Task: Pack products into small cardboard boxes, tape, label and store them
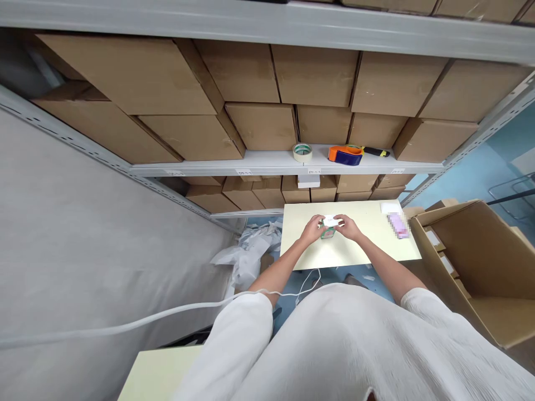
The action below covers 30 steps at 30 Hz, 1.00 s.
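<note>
Over the pale yellow tabletop (307, 256), my left hand (312, 229) and my right hand (349, 228) hold a small box (328, 233) between them. It has a green front, and its white upper part shows faint print. The left fingers are closed on its left side, the right fingers on its right side. Whether the white part is a lid or a separate piece, I cannot tell. To the right on the same tabletop lie a blurred pink-purple item (398, 225) and a white item (389, 208).
A grey shelf (276, 167) full of cardboard boxes stands ahead, with a tape roll (302, 152), an orange-blue tape dispenser (346, 155) and a yellow-black cutter (375, 151). A large open carton (493, 262) is at right. White wrapping (248, 253) lies left; a white cable (167, 315) crosses my left arm.
</note>
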Available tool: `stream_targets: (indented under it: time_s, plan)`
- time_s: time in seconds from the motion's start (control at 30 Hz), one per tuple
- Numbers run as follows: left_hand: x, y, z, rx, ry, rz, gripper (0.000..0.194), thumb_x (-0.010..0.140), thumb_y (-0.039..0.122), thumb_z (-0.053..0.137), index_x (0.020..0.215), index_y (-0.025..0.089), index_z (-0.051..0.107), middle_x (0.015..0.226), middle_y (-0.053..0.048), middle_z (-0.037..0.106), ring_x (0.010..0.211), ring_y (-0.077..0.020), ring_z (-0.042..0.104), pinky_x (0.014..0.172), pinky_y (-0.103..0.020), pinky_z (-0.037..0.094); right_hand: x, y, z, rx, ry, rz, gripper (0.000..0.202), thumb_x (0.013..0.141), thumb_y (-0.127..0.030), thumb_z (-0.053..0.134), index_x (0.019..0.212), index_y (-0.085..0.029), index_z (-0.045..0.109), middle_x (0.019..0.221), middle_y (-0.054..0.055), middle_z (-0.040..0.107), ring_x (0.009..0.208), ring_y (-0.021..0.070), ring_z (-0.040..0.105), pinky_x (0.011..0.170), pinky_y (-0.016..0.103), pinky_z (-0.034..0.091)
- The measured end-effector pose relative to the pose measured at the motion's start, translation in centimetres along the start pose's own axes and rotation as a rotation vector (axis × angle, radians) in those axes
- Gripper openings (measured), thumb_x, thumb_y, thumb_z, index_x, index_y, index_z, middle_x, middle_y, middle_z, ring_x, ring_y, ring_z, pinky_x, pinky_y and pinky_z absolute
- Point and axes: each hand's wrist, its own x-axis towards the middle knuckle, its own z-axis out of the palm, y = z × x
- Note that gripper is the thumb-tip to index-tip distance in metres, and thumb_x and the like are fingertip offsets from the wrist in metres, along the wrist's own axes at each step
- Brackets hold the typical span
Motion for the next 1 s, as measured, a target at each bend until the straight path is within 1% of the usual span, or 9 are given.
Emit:
stream_targets:
  time_s: [0.07,0.17,0.3,0.37,0.47,0.6,0.7,0.8,1.0]
  plan:
    - [-0.1,0.0,-0.1,0.012,-0.011,0.018,0.038,0.09,0.024,0.077,0.127,0.023,0.068,0.142,-0.009,0.063,0.11,-0.0229,0.072,0.1,-0.039,0.061,0.0,0.0,0.0,-0.013,-0.004,-0.008,0.037,0.082,-0.021,0.075,0.119,-0.025,0.072,0.136,0.009,0.07,0.097,0.0195,0.073,0.091,0.04,0.065]
    - [-0.2,-0.1,0.0,0.033,-0.009,-0.005,0.042,0.088,0.024,0.078,0.128,0.024,0.067,0.144,-0.009,0.06,0.11,-0.0233,0.072,0.1,-0.04,0.061,-0.2,0.0,0.2,-0.054,-0.013,-0.036,0.038,0.083,-0.021,0.076,0.12,-0.025,0.071,0.135,0.009,0.068,0.097,0.0199,0.073,0.09,0.04,0.064]
    - [-0.2,-0.2,0.3,0.044,-0.007,-0.044,0.046,0.086,0.021,0.077,0.131,0.025,0.065,0.146,-0.01,0.057,0.108,-0.023,0.072,0.1,-0.04,0.061,-0.5,0.1,0.6,-0.083,-0.009,-0.039,0.034,0.089,-0.028,0.074,0.123,-0.025,0.069,0.134,0.01,0.068,0.097,0.0205,0.074,0.093,0.042,0.063]
    - [-0.3,-0.3,0.5,0.04,-0.007,-0.049,0.048,0.087,0.02,0.075,0.133,0.025,0.064,0.147,-0.01,0.056,0.109,-0.0228,0.072,0.1,-0.04,0.06,-0.7,0.0,0.6,-0.108,-0.021,-0.038,0.034,0.091,-0.028,0.072,0.124,-0.025,0.067,0.135,0.01,0.067,0.097,0.0202,0.073,0.094,0.042,0.063]
    - [-0.4,-0.4,0.7,0.036,-0.015,-0.04,0.05,0.088,0.021,0.074,0.137,0.026,0.062,0.149,-0.01,0.055,0.111,-0.0227,0.071,0.1,-0.039,0.06,-0.7,-0.2,0.4,-0.192,-0.061,-0.068,0.041,0.087,-0.024,0.073,0.126,-0.025,0.062,0.141,0.011,0.064,0.095,0.0193,0.072,0.092,0.041,0.062]
    - [-0.5,-0.6,0.6,0.044,-0.024,-0.018,0.049,0.089,0.02,0.074,0.136,0.026,0.062,0.149,-0.01,0.056,0.112,-0.0225,0.071,0.103,-0.04,0.059,-0.1,-0.9,0.2,-0.364,-0.113,-0.119,0.045,0.08,-0.019,0.076,0.12,-0.026,0.058,0.155,0.011,0.056,0.085,0.0179,0.069,0.082,0.038,0.059]
    - [-0.6,-0.8,0.3,0.036,-0.016,-0.008,0.048,0.089,0.019,0.072,0.136,0.025,0.062,0.149,-0.01,0.057,0.112,-0.0225,0.071,0.105,-0.042,0.059,0.5,-1.4,0.4,-0.454,-0.148,-0.147,0.042,0.079,-0.017,0.073,0.116,-0.027,0.056,0.147,0.009,0.059,0.082,0.0182,0.066,0.074,0.035,0.055]
    - [-0.7,-1.2,0.0,0.014,0.005,0.001,0.049,0.089,0.016,0.07,0.137,0.025,0.062,0.151,-0.011,0.056,0.116,-0.0233,0.07,0.107,-0.042,0.058,1.1,-1.8,0.8,-0.459,-0.156,-0.17,0.041,0.08,-0.017,0.07,0.116,-0.027,0.054,0.136,0.005,0.061,0.081,0.0176,0.065,0.071,0.032,0.051]
    - [-0.9,-2.4,-1.7,0.014,0.081,-0.008,0.049,0.09,0.015,0.066,0.138,0.026,0.064,0.155,-0.012,0.053,0.129,-0.0249,0.066,0.112,-0.041,0.055,3.1,-2.8,3.1,-0.448,-0.155,-0.196,0.04,0.081,-0.019,0.068,0.116,-0.027,0.052,0.137,0.006,0.059,0.079,0.017,0.063,0.071,0.031,0.048]
